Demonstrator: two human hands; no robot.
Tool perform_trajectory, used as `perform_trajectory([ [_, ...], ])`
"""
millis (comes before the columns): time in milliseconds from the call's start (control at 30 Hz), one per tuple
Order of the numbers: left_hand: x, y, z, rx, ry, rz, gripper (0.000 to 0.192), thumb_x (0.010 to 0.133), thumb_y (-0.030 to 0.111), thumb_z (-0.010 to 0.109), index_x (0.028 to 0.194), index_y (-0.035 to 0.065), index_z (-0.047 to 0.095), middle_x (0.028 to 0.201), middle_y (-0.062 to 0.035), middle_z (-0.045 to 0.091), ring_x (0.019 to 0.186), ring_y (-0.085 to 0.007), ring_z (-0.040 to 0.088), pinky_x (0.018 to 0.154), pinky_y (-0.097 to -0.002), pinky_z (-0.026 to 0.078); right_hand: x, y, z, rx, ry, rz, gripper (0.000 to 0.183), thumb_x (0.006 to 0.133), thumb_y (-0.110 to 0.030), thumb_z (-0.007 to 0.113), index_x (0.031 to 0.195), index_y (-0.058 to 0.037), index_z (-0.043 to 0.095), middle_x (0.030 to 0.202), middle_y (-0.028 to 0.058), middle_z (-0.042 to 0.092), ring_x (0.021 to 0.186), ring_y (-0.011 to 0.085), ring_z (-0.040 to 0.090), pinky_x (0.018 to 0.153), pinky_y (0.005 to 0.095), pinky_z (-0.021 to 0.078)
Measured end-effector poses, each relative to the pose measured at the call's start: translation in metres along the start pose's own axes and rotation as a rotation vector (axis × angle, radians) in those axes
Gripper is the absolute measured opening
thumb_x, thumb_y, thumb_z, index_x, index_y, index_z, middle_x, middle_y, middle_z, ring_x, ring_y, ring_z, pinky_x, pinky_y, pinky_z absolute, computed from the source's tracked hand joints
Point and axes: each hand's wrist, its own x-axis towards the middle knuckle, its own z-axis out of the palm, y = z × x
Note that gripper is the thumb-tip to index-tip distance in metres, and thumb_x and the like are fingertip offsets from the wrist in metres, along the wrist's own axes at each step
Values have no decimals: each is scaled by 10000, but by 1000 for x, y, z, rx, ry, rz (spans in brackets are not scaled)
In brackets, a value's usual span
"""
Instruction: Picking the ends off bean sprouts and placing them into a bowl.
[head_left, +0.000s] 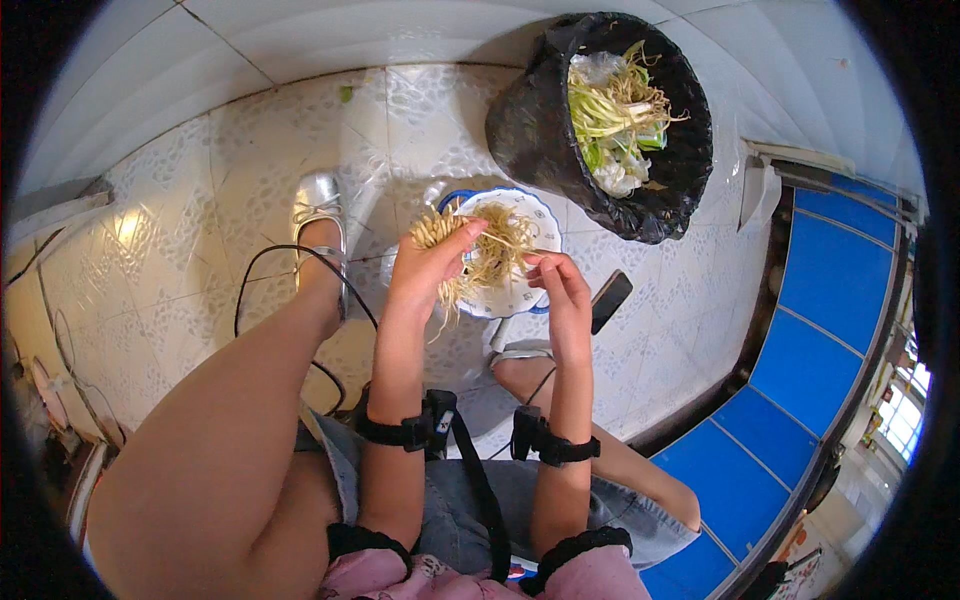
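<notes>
My left hand (439, 259) grips a bunch of thin, pale stringy roots (437, 229); their ends stick out past the fingers on both sides. A tangle of brownish fibrous root hairs (499, 247) spreads between my two hands, above or in a white bowl (550, 225) with a blue edge. Whether the tangle rests in the bowl I cannot tell. My right hand (561, 281) pinches a strand (529, 255) at the tangle's right side, between thumb and fingers. The bowl stands on the floor between my feet, and my left hand partly covers it.
A bin lined with a black bag (525, 127) leans beyond the bowl, holding vegetable scraps (619, 112) and plastic. A smartphone (612, 301) lies by my right hand. A black cable (255, 262) loops near my left leg. Blue-tiled paneling (814, 352) edges the right side.
</notes>
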Motion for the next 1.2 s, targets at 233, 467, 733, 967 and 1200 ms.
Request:
perform_trajectory([
  [233,0,2,-8,-222,-175,-76,223,842,169,639,975,-10,636,687,21,534,445,-27,322,442,-204,254,6,14,14,54,-212,19,207,970,-175,423,925,-50,581,1095,29,609,887,86,542,778,229,415],
  [467,2,2,-16,-420,-215,-114,212,863,177,618,946,-18,613,661,24,523,430,-17,307,455,-200,253,6,9,12,20,-277,51,217,972,-186,420,903,-43,569,871,4,609,762,79,516,697,220,404],
  [733,-2,15,7,-82,-125,-58,222,826,163,652,971,-5,634,719,-13,616,466,-19,345,435,-194,249,3,-25,-7,-113,30,-140,195,950,-153,456,901,-22,593,859,12,622,734,72,507,676,217,412],
  [967,-17,54,68,294,-172,77,144,794,127,685,903,34,669,822,-47,683,631,-36,551,537,-192,412,-9,-66,-40,-37,264,-274,187,947,-131,453,926,-6,591,822,46,636,687,79,523,644,215,432],
  [1200,-15,67,131,398,-77,540,143,791,113,684,900,21,672,800,-36,681,673,-66,582,588,-203,429,4,-69,-66,154,621,-364,173,921,-182,524,968,-21,568,773,41,599,671,91,536,621,222,422],
])
